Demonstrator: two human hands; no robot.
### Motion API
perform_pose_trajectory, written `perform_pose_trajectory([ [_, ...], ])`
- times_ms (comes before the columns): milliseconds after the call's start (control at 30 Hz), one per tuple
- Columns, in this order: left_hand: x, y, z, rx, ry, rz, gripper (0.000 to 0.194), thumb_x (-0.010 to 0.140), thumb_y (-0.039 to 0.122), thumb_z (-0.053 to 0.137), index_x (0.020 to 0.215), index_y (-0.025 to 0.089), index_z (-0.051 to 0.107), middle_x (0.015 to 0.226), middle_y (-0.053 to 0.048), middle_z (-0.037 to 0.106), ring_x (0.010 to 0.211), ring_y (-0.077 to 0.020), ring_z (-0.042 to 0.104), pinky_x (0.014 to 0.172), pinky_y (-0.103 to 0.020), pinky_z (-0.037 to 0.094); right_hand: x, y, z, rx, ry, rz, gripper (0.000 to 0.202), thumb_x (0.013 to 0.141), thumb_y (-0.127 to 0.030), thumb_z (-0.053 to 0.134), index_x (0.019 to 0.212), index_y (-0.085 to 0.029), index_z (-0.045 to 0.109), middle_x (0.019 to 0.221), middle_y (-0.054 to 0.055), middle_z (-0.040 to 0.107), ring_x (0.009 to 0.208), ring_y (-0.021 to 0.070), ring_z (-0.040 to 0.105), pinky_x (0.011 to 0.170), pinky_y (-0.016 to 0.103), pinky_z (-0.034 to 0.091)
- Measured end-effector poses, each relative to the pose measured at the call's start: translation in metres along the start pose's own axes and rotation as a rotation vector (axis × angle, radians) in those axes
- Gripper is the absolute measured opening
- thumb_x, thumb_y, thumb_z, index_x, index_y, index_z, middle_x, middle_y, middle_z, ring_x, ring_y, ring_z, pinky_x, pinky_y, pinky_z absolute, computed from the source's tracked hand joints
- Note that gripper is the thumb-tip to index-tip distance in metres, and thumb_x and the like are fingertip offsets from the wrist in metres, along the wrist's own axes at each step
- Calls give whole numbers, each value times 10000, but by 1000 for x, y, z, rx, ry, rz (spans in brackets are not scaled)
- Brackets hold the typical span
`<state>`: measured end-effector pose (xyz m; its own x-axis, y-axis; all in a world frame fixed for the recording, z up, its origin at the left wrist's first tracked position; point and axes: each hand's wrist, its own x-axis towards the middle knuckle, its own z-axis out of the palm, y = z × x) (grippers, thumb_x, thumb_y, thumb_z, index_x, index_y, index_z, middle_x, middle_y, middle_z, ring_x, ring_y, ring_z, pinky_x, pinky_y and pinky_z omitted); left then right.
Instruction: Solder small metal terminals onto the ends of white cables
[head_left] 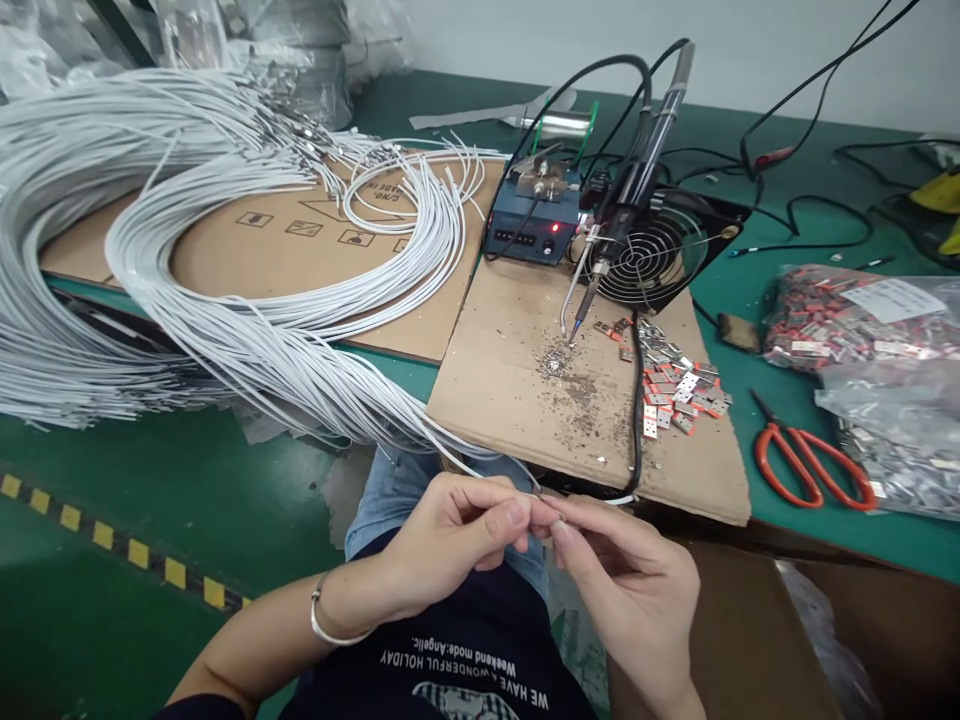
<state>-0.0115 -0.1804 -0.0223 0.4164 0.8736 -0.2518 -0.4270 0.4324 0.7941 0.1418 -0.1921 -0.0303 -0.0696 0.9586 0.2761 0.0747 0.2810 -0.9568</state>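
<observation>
My left hand [469,525] and my right hand [630,570] meet in front of the table edge, thumbs and fingers pinched close together. Between the fingertips runs a thin white cable [517,468] that comes from the large bundle on the left. Its exact end and any small part in the pinch are covered by my fingers. A short white cable piece [621,500] shows just beyond the right fingers. Behind the hands lies a cardboard sheet [487,385] with small metal USB connectors with orange inserts [679,395] heaped at its right.
Coiled white cables [150,240] cover the left. A soldering iron [637,170] stands tip down over solder scraps, between a blue soldering station [532,215] and a black fan [652,255]. Orange-handled scissors [810,465] and a bag of connectors [847,320] lie right. A black cord [637,400] crosses the cardboard.
</observation>
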Motion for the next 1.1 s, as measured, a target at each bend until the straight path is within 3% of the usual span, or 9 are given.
perform_pose_trajectory([
  [267, 0, 0, 1, 125, 16, 21, 283, 780, 396, 656, 730, 135, 753, 609, 3, 504, 454, -43, 365, 393, -179, 239, 3, -2, 5, 90, 50, 56, 284, 713, -34, 662, 854, -261, 755, 735, 21, 750, 532, 155, 678, 483, 211, 578],
  [467, -1, 4, 5, 261, 78, 96, 292, 761, 396, 670, 641, 138, 736, 587, -19, 550, 559, -105, 477, 507, -210, 359, 4, -4, 8, 144, 44, 62, 345, 704, -2, 654, 853, -297, 754, 674, -16, 741, 495, 128, 661, 494, 189, 576],
  [633, 1, 2, 5, 94, 73, -30, 306, 733, 427, 689, 679, 132, 750, 571, 7, 509, 460, -53, 358, 415, -195, 228, 1, 1, 2, 123, 28, 82, 313, 717, -49, 668, 906, -286, 749, 699, 7, 744, 440, 128, 624, 416, 204, 547],
  [767, 2, 0, 3, 4, 67, -108, 309, 694, 426, 726, 685, 118, 744, 568, 8, 515, 460, -44, 334, 412, -195, 195, 0, 4, -1, 129, -2, 78, 356, 721, -29, 654, 936, -299, 740, 744, 4, 751, 461, 122, 631, 433, 200, 545],
  [1100, 2, 0, 3, 78, 48, -43, 292, 742, 406, 689, 667, 129, 743, 567, 13, 486, 478, -55, 351, 419, -185, 226, 0, 2, 2, 94, 48, 75, 333, 702, -31, 669, 890, -294, 749, 762, 8, 753, 520, 150, 673, 475, 220, 578],
])
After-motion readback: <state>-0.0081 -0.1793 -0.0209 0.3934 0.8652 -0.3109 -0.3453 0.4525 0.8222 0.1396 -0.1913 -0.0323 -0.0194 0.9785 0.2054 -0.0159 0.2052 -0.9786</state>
